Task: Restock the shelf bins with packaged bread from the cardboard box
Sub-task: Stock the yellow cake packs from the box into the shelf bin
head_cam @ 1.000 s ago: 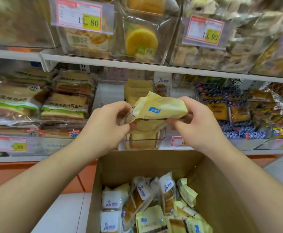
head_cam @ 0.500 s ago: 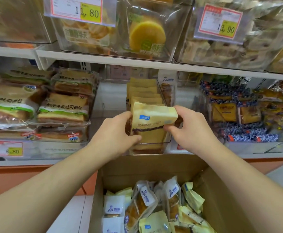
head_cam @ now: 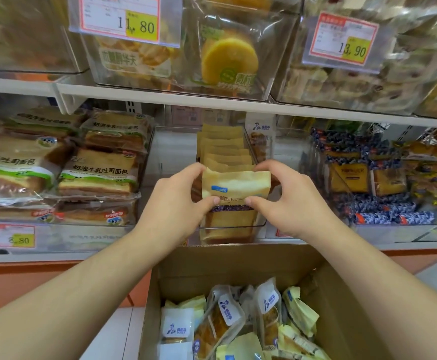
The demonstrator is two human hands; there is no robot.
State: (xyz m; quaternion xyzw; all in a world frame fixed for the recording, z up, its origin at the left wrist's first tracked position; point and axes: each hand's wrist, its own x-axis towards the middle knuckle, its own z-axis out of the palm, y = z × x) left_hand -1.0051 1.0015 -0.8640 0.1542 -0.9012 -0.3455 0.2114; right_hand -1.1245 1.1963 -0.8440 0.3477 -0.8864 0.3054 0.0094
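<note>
While both hands pinch it, left hand [head_cam: 171, 203] and right hand [head_cam: 286, 201], yellow bread packet [head_cam: 235, 187] upright in clear bin [head_cam: 260, 224], cardboard box [head_cam: 342, 294] below.

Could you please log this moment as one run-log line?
step: placing | item: yellow bread pack | left hand: pinching pack | right hand: pinching pack | position: front of clear bin | cardboard box: packs remaining

Pale yellow bread packet [head_cam: 235, 188] with small blue logo, purple band. Brown cardboard box [head_cam: 342, 294]. White-and-blue labelled packets [head_cam: 177, 328] inside. Price tags [head_cam: 120, 18] white, red border, yellow patch. Blue-patterned packs [head_cam: 383, 216] right.
</note>
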